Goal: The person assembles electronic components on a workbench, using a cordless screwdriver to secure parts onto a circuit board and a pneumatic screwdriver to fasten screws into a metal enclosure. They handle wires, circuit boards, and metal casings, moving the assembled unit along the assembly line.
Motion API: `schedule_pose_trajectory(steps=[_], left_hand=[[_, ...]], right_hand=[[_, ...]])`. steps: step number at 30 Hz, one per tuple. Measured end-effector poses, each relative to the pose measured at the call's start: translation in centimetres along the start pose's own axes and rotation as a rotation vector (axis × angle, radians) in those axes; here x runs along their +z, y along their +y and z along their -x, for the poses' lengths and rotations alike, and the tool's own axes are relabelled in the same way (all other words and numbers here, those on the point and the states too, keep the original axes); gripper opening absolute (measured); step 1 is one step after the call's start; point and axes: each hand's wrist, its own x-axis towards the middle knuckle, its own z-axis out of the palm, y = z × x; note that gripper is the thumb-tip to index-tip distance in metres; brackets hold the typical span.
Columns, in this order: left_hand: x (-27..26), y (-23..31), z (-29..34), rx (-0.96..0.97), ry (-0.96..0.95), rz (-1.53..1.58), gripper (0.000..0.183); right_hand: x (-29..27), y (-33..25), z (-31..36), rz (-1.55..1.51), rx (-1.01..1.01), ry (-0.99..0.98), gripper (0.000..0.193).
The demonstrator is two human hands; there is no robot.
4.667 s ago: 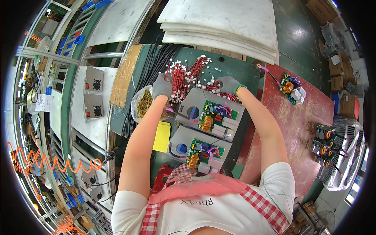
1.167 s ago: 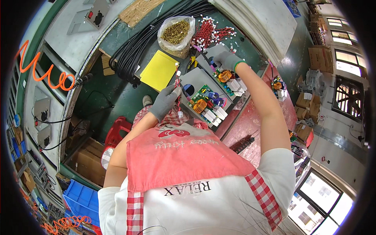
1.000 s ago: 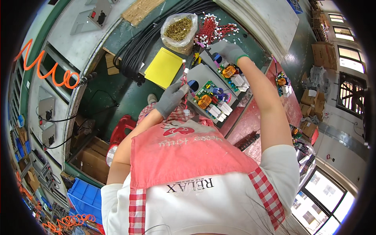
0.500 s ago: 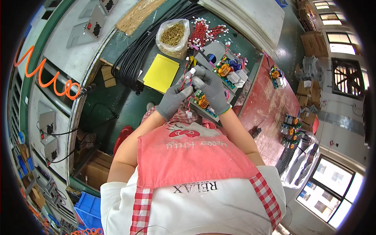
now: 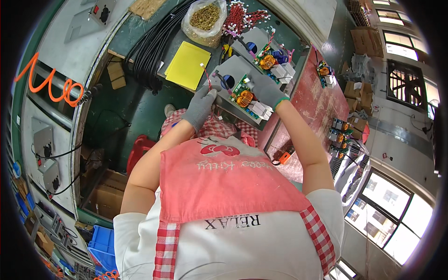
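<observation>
My gloved left hand (image 5: 201, 106) is closed on a red wire lead (image 5: 208, 80) with a white plug at its upper end. My gloved right hand (image 5: 268, 91) reaches over a green circuit board (image 5: 244, 96) with a copper coil and white blocks. Its curled fingers grip the board's far edge, though the fingertips are partly hidden. This board rests on a grey metal plate (image 5: 238, 67) with a round dark blue part. Just beyond lies a second circuit board (image 5: 268, 61) of the same kind, on its own grey plate.
Yellow sheets (image 5: 187, 65) lie left of the boards, near a bag of small brass-coloured parts (image 5: 204, 21). Bundled red leads (image 5: 240, 19) sit at the back, black cables (image 5: 156, 49) further left. Another board (image 5: 325, 74) stands on the red surface (image 5: 322, 105) at right.
My hands have moved apart. The left keeps the red lead and has dropped lower left; the right has left the lead and gone right to the nearer circuit board. The view has shifted slightly.
</observation>
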Motion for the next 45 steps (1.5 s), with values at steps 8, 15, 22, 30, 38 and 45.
schedule_pose_trajectory(steps=[8, 15, 22, 30, 38, 45], left_hand=[[-1.2, 0.6, 1.3, 0.003, -0.088, -0.032, 0.027], [-1.9, 0.4, 1.4, 0.000, -0.059, -0.032, 0.026], [-2.0, 0.3, 1.0, 0.003, -0.063, -0.025, 0.025], [-1.9, 0.5, 0.7, -0.020, -0.036, -0.020, 0.026], [-2.0, 0.1, 0.4, -0.023, -0.031, -0.024, 0.026], [-2.3, 0.7, 0.8, -0.055, -0.064, -0.031, 0.029]], right_hand=[[1.0, -2.3, -2.2, 0.519, -0.115, -0.320, 0.014], [0.8, -2.6, -1.8, 0.498, -0.134, -0.307, 0.017], [1.7, -1.9, -2.3, 0.399, -0.040, -0.284, 0.028], [2.5, -1.1, -3.1, 0.419, -0.043, -0.305, 0.019], [2.8, -0.9, -4.7, 0.422, -0.062, -0.365, 0.017], [2.5, -1.3, -5.6, 0.291, -0.060, -0.417, 0.013]])
